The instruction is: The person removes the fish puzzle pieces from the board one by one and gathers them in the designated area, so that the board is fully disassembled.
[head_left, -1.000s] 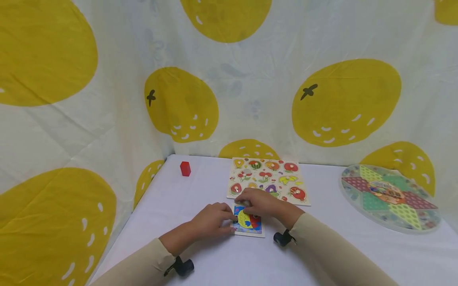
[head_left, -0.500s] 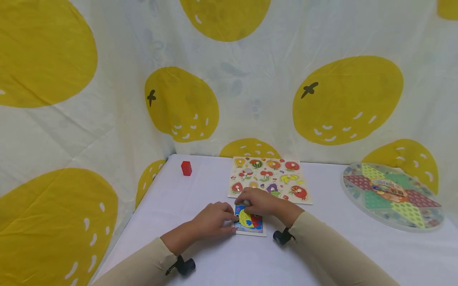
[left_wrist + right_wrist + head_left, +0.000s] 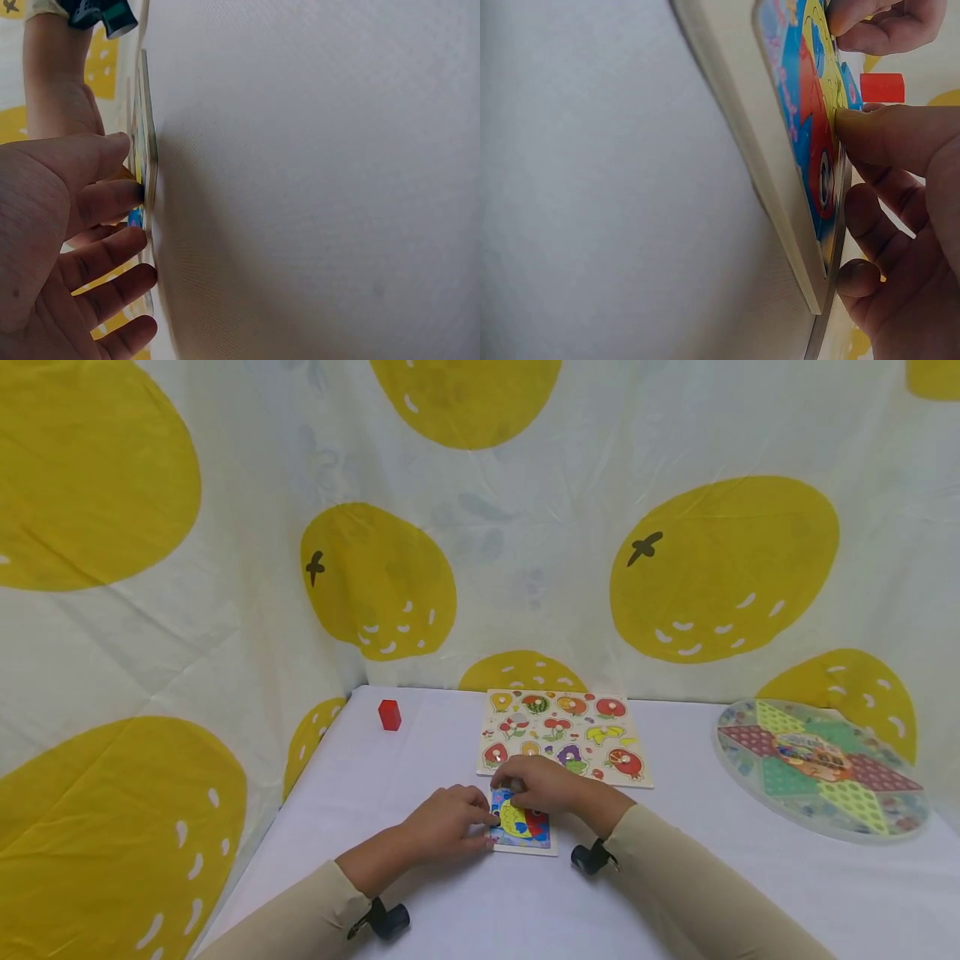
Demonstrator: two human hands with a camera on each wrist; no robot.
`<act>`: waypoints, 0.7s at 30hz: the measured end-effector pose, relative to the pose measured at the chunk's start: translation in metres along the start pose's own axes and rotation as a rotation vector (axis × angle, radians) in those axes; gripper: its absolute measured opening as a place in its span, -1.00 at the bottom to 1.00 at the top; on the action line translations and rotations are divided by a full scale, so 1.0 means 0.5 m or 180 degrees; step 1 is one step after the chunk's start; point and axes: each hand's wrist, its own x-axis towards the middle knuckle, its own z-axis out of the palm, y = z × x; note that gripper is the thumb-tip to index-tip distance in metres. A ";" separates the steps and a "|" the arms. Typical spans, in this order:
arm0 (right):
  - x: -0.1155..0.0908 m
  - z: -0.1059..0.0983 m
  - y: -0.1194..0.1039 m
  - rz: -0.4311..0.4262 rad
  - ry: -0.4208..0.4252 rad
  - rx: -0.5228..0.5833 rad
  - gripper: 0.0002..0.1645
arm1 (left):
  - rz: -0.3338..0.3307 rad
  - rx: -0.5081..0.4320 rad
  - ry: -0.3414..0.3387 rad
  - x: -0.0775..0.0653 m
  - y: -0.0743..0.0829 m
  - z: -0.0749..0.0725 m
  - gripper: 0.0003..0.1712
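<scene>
A small fish puzzle [image 3: 527, 835] lies flat on the white tablecloth [image 3: 630, 910], between the person's two hands. It is bright and shiny. The fish has a yellow body, a red part with a big round eye, and some blue on it. All around the fish is blue, with pink and pale purple bits near the edge. The picture sits in a pale wooden tray [image 3: 769, 150] with a smooth, plain rim. In the right wrist view, a little blue piece [image 3: 851, 86] with a pink spot tips up at the far side of the picture, close to the right thumb.

The left hand [image 3: 448, 822] is at the puzzle's left side. Its fingers are a bit bent and spread apart, with the tips at the edge. The right hand [image 3: 547, 783] comes over the top. Its thumb presses on the yellow body and its other fingers bend past the far edge. I cannot tell if they pinch a piece.

Just behind the puzzle is a wooden fruit board [image 3: 579, 727]. A red block [image 3: 389, 715] stands well off to the left, and a round star game board [image 3: 821, 797] lies over on the right.
</scene>
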 end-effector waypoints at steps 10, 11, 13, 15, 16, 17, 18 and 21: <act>-0.004 0.001 0.004 -0.0203 0.0177 0.0145 -0.73 | -0.0020 -0.0021 0.0003 -0.002 0.003 -0.002 -0.52; -0.004 0.001 0.004 -0.0215 0.0210 0.0167 -0.74 | -0.0015 -0.0024 0.0010 -0.001 0.002 -0.002 -0.52; -0.004 0.002 0.003 -0.0204 0.0263 0.0176 -0.78 | -0.0006 -0.0021 0.0020 -0.001 0.001 -0.001 -0.53; -0.003 0.001 0.002 -0.0188 0.0289 0.0216 -0.82 | -0.0009 -0.0004 0.0020 0.000 0.000 0.001 -0.53; -0.003 0.000 0.002 -0.0191 0.0301 0.0235 -0.84 | -0.0014 0.0006 0.0018 0.001 0.000 0.001 -0.53; -0.003 -0.001 0.002 -0.0185 0.0304 0.0269 -0.85 | -0.0015 0.0018 0.0017 0.000 -0.001 0.001 -0.53; -0.003 -0.002 0.003 -0.0180 0.0301 0.0295 -0.85 | -0.0017 0.0032 0.0014 0.000 -0.001 0.001 -0.54; -0.004 -0.008 0.010 -0.0185 0.0295 0.0413 -0.86 | -0.0017 0.0064 0.0012 -0.001 0.000 0.000 -0.53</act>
